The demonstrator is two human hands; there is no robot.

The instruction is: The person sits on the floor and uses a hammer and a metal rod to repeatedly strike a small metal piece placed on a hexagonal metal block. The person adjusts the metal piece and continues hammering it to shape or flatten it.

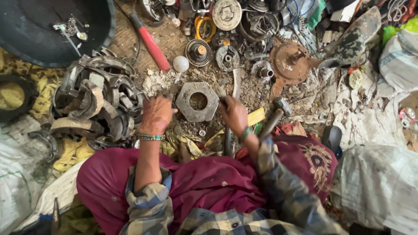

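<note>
I sit on the ground with a maroon cloth over my lap. A grey hexagonal metal block (197, 102) with a round hole lies in front of me. My left hand (156, 115) is closed at its left edge; what it grips is hidden. My right hand (234, 114) is closed at the block's right side around a dark metal rod (228, 141) that runs down toward my lap. A hammer (275, 115) lies slanted just right of that hand.
A heap of curved metal brake shoes (98, 102) fills the left. Rusty discs, gears and round parts (288, 61) crowd the far side, with a red-handled tool (150, 43) and a white ball (180, 64). A black tyre (52, 28) sits top left; white sacks (379, 174) lie right.
</note>
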